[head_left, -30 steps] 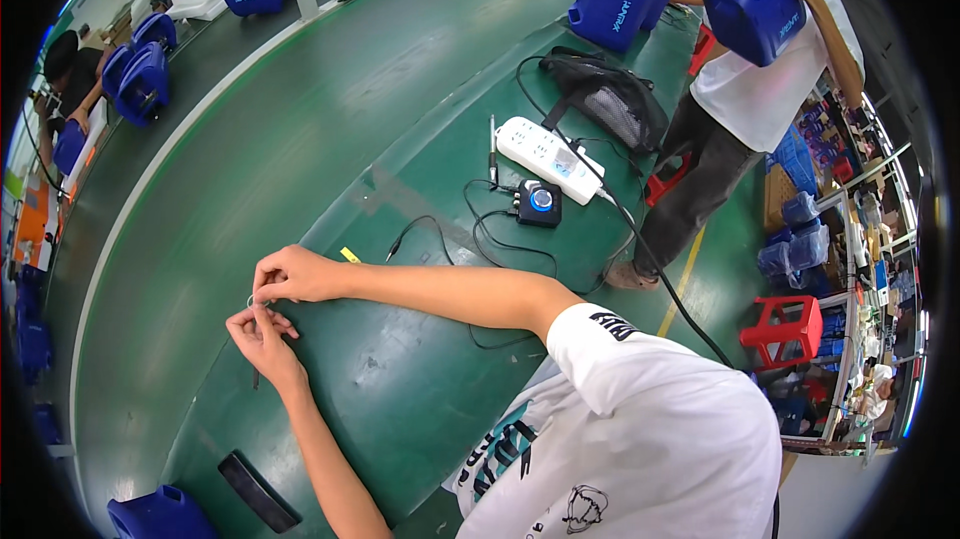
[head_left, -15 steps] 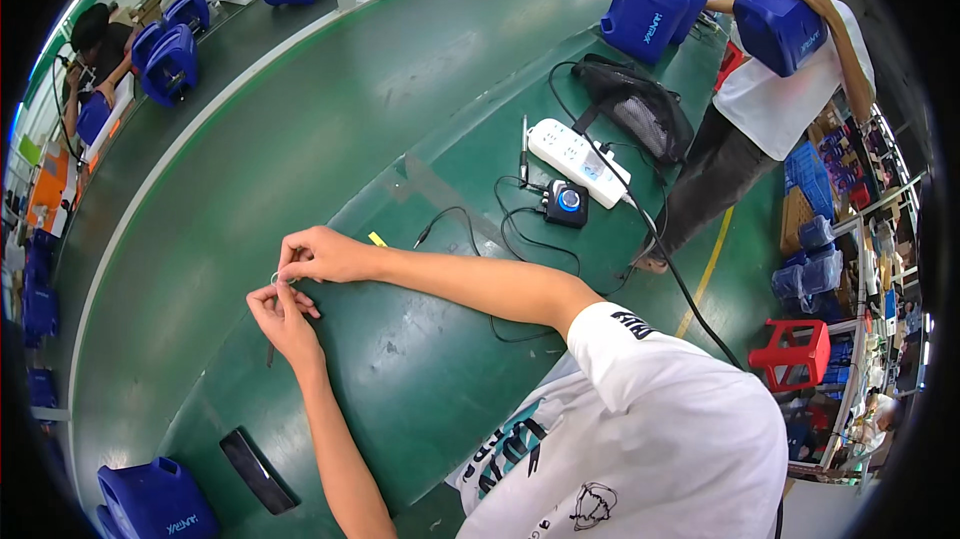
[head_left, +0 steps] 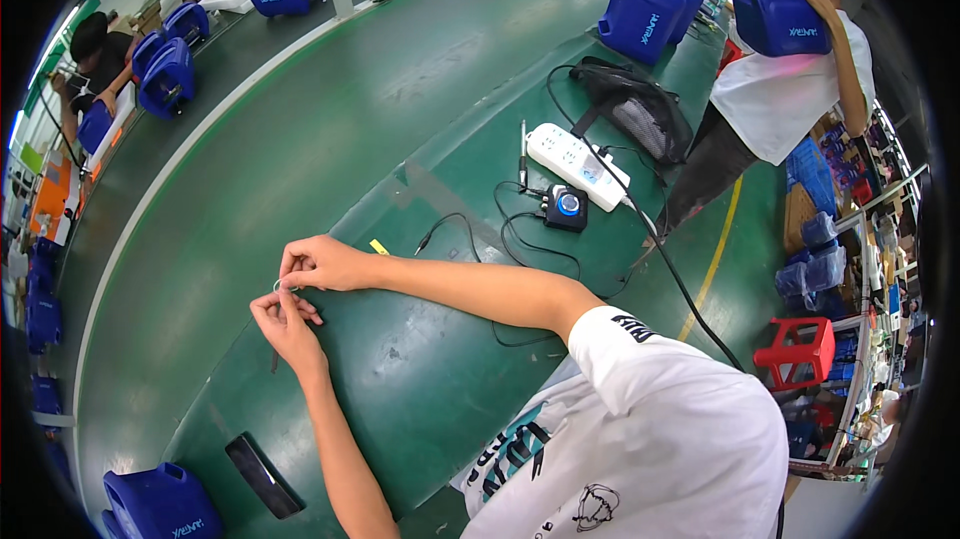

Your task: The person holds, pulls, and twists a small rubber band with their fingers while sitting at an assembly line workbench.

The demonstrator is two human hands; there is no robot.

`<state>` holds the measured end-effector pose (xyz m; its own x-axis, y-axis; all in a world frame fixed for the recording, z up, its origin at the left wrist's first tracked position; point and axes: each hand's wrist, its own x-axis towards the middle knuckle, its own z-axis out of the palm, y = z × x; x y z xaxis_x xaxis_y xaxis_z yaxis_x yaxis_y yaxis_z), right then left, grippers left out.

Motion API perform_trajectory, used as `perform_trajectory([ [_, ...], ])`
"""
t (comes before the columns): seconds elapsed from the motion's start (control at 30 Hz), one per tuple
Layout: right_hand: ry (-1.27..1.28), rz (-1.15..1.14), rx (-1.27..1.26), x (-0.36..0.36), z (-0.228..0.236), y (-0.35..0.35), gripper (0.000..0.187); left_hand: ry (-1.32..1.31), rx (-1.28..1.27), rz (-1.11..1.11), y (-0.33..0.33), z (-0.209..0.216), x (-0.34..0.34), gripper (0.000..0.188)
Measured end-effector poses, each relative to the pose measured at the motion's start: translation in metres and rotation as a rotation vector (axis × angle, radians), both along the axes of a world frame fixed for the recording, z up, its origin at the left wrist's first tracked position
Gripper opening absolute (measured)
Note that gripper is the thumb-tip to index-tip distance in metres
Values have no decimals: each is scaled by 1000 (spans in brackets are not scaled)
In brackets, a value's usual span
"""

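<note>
Over the green table point(head_left: 400, 379), my two hands meet at the left. My right hand point(head_left: 322, 264) pinches a thin whitish loop point(head_left: 278, 285), perhaps a bit of wire or cord; its exact kind is too small to make out. Just below, my left hand point(head_left: 290, 327) has thumb and forefinger closed at the same loop, its other fingers curled. A small yellow strip point(head_left: 378, 247) lies by my right wrist. Below my left hand a black phone-like slab point(head_left: 264, 476) rests on the table.
A white power strip point(head_left: 578, 167), a small black controller with a blue dial point(head_left: 567, 207), cables and a black mesh bag point(head_left: 640, 109) lie ahead to the right. Blue cases point(head_left: 643, 14) stand beyond. A co-worker point(head_left: 770, 104) at right holds another blue case point(head_left: 780, 19). A red stool point(head_left: 797, 351) stands right.
Both my hands keep their pinch on the loop, almost unmoved. The co-worker at right has raised and turned the blue case toward the shoulder.
</note>
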<state>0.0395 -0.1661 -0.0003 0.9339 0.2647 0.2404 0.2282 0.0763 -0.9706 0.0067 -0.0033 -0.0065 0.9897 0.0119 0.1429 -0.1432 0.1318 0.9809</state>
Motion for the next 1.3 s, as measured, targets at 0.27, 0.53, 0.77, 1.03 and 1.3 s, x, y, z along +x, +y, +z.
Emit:
perform_trajectory([
  [0.27, 29, 35, 6, 8, 6, 5, 18, 20, 34, 81, 7, 5, 2, 23],
  [0.53, -75, -131, -272, -2, 24, -2, 18, -39, 13, 48, -8, 17, 1, 23],
  [0.77, -101, 9, -186, -3, 6, 28, 12, -45, -72, 94, 17, 0, -9, 21],
  [1.03, -31, -12, -172, -1, 14, 16, 13, -21, -32, 84, 6, 3, -4, 23],
  [1.3, 91, -38, -118, 14, -12, -6, 13, -172, -5, 129, -3, -7, 5, 22],
])
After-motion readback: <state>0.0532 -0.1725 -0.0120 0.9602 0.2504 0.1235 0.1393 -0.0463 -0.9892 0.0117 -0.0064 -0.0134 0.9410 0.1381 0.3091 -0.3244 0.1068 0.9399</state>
